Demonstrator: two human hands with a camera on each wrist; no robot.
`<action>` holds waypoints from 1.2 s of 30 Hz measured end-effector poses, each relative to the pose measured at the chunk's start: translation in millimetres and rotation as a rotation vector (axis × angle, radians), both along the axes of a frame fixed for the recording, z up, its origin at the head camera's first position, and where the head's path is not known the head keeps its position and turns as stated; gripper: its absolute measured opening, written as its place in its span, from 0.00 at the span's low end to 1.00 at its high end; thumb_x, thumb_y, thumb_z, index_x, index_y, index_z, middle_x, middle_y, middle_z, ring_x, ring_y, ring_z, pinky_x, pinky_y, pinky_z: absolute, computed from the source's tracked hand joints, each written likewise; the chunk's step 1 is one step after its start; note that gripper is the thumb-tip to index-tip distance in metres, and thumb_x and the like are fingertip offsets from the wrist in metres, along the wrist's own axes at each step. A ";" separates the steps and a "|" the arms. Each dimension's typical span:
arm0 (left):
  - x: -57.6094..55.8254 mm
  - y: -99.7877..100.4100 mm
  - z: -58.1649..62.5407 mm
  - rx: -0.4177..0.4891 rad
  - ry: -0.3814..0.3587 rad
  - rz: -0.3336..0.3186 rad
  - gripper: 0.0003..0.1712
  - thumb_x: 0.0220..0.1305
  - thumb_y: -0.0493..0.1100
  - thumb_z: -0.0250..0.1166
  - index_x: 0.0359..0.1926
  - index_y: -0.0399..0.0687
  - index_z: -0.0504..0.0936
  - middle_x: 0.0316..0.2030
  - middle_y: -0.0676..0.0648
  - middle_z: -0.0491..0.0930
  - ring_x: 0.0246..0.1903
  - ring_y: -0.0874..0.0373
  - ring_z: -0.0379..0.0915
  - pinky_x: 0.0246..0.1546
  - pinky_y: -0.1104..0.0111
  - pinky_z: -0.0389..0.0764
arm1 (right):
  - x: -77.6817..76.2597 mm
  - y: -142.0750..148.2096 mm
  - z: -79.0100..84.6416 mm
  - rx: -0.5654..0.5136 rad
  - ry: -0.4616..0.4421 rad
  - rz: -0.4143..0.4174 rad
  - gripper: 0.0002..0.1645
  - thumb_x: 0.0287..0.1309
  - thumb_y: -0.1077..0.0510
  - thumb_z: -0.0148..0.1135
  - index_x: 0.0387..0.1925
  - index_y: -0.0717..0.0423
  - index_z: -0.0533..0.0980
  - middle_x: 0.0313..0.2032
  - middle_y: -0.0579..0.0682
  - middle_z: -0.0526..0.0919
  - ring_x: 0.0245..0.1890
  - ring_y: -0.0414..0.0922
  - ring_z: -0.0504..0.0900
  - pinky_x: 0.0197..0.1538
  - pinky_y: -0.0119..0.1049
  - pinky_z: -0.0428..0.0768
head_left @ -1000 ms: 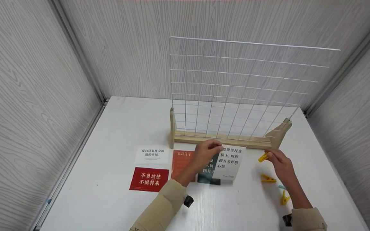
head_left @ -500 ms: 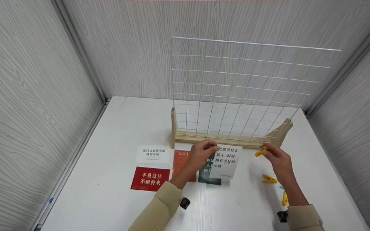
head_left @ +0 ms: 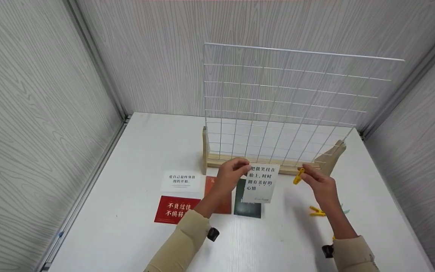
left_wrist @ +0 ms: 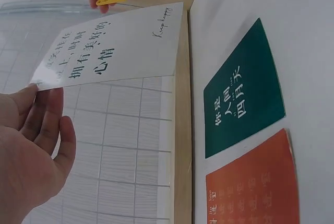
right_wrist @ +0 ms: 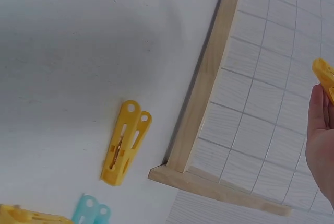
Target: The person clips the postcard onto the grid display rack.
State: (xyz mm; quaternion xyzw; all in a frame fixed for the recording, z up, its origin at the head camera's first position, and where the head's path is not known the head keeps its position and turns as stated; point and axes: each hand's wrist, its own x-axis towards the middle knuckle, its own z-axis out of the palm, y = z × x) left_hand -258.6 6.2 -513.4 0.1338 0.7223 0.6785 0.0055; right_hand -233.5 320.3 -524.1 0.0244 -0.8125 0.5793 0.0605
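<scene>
My left hand (head_left: 229,177) pinches a white card (head_left: 261,185) with dark lettering by its upper left corner, holding it up off the table. In the left wrist view the thumb and fingers grip that card (left_wrist: 120,46) at its edge. My right hand (head_left: 321,185) pinches a yellow clothespin (head_left: 299,176) to the right of the card, apart from it. Behind both hands stands a white wire grid (head_left: 278,102) in a wooden base (head_left: 217,162). Beneath the raised card lies a dark green card (head_left: 247,210), partly covered from the head view.
An orange card (head_left: 223,204), a red card (head_left: 172,209) and another white card (head_left: 181,182) lie on the left of the white table (head_left: 134,151). Right of centre lie yellow clothespins (right_wrist: 122,143) and a light blue clothespin (right_wrist: 90,211). Panelled walls (head_left: 32,113) enclose the table.
My left hand has raised the white card and shifted it left, showing more of the green card. My right hand has brought the yellow clothespin left and up, closer to the grid.
</scene>
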 end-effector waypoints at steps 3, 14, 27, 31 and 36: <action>-2.6 -6.5 5.9 0.019 0.009 0.000 0.09 0.71 0.43 0.64 0.48 0.46 0.84 0.39 0.49 0.85 0.38 0.57 0.81 0.47 0.58 0.83 | -2.2 -5.5 4.6 -0.013 0.025 0.014 0.32 0.65 0.46 0.65 0.65 0.58 0.75 0.59 0.57 0.81 0.53 0.31 0.81 0.55 0.22 0.78; -15.8 -22.7 26.7 0.035 0.043 0.013 0.14 0.70 0.43 0.65 0.49 0.36 0.83 0.39 0.45 0.85 0.39 0.57 0.82 0.45 0.62 0.85 | -9.7 -23.4 23.9 -0.003 0.038 0.069 0.28 0.66 0.50 0.65 0.63 0.59 0.76 0.57 0.57 0.79 0.51 0.35 0.80 0.54 0.22 0.79; -23.0 -43.1 49.7 0.017 0.124 0.032 0.12 0.71 0.45 0.65 0.48 0.42 0.84 0.39 0.45 0.85 0.40 0.54 0.81 0.46 0.64 0.83 | -16.5 -52.7 62.7 0.103 0.206 0.132 0.25 0.66 0.55 0.65 0.62 0.60 0.78 0.54 0.58 0.81 0.49 0.33 0.81 0.49 0.22 0.80; -24.1 -46.5 55.7 -0.007 0.146 0.040 0.14 0.72 0.45 0.64 0.49 0.39 0.83 0.40 0.45 0.85 0.40 0.54 0.82 0.46 0.64 0.83 | -20.2 -61.9 76.2 0.101 0.191 0.132 0.28 0.64 0.53 0.67 0.62 0.59 0.76 0.53 0.58 0.83 0.49 0.35 0.82 0.50 0.22 0.80; -29.2 -51.5 62.7 -0.024 0.164 0.060 0.15 0.72 0.44 0.63 0.50 0.36 0.82 0.41 0.45 0.85 0.40 0.55 0.82 0.45 0.66 0.83 | -26.2 -70.9 87.7 0.074 0.179 0.138 0.29 0.63 0.52 0.68 0.62 0.60 0.76 0.52 0.59 0.83 0.48 0.36 0.83 0.50 0.23 0.81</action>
